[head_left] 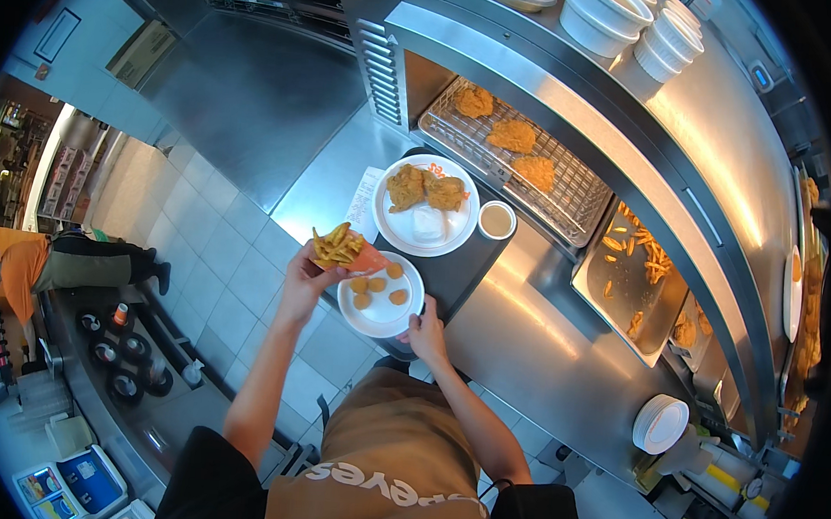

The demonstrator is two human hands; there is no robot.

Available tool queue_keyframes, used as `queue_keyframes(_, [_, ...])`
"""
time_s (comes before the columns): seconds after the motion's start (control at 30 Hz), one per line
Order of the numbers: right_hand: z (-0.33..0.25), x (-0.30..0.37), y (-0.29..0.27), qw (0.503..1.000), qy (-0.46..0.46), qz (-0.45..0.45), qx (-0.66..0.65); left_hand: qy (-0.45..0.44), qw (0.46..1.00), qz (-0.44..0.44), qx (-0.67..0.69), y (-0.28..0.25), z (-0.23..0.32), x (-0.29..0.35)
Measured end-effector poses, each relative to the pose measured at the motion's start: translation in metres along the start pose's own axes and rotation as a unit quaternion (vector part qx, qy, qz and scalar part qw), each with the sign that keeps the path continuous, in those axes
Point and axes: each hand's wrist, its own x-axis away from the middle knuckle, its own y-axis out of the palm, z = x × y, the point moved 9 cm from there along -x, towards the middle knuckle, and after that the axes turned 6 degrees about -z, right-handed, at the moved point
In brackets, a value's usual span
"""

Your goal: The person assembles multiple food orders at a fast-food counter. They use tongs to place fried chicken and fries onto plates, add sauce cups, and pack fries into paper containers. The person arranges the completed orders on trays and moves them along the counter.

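Note:
My left hand (306, 279) is closed around a red paper carton of french fries (338, 245), tilted over the rim of a small white plate. Several round breaded nuggets (376, 284) lie on that small plate (348, 314). At its lower right rim my right hand (422, 334) is closed, close to the edge of a dark tray (471, 280). Further off on the tray, a larger white plate (419, 245) carries pieces of fried chicken (427, 190) and a small white wrapped item (429, 225). Beside it stands a white cup (497, 221) with pale contents.
A printed receipt (363, 197) lies left of the tray. Under the heated shelf are a wire rack with chicken (513, 136) and a metal pan of loose fries (658, 265). Stacked plates (660, 425) stand at right. A co-worker (63, 271) bends over a drinks counter at far left.

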Motion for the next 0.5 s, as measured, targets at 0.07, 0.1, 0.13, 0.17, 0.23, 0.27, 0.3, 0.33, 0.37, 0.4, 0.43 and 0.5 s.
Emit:
queue_keyframes(0.07, [-0.008,0.004,-0.004,1.000,0.008,0.007,-0.003,-0.019,1.000,0.007,0.015,0.013,-0.024,0.005])
queue_keyframes(0.1, [-0.012,0.006,-0.013,1.000,0.010,0.014,-0.002,-0.038,0.999,0.002,0.014,0.023,-0.039,0.007])
queue_keyframes(0.13, [-0.014,0.010,-0.022,1.000,0.011,0.014,-0.014,-0.060,0.998,0.006,0.015,0.033,-0.057,0.012])
queue_keyframes(0.17, [-0.019,0.017,-0.046,0.999,-0.002,0.051,-0.014,-0.071,0.997,0.008,0.013,0.046,-0.072,0.015])
queue_keyframes(0.23, [-0.046,0.018,-0.088,0.989,-0.110,0.085,0.046,-0.070,0.997,0.035,0.012,0.070,-0.099,0.021])
queue_keyframes(0.27, [-0.050,0.017,-0.104,0.985,-0.120,0.102,0.075,-0.051,0.997,0.058,0.015,0.082,-0.109,0.026])
queue_keyframes(0.3, [-0.061,0.013,-0.106,0.978,-0.169,0.060,0.106,-0.095,0.991,0.069,0.057,0.095,-0.129,0.028])
queue_keyframes(0.33, [-0.065,0.005,-0.111,0.975,-0.174,0.022,0.138,-0.096,0.991,0.089,0.040,0.104,-0.138,0.028])
queue_keyframes(0.37, [-0.072,-0.005,-0.113,0.966,-0.205,-0.021,0.157,-0.096,0.989,0.108,0.023,0.112,-0.145,0.027])
queue_keyframes(0.4, [-0.068,-0.021,-0.114,0.970,-0.170,-0.053,0.164,-0.105,0.986,0.127,0.010,0.119,-0.153,0.026])
queue_keyframes(0.43, [-0.067,-0.036,-0.111,0.971,-0.158,-0.090,0.158,-0.089,0.984,0.153,0.018,0.123,-0.156,0.024])
queue_keyframes(0.5, [-0.052,-0.060,-0.112,0.974,-0.070,-0.156,0.151,-0.077,0.981,0.177,0.020,0.130,-0.161,0.020])
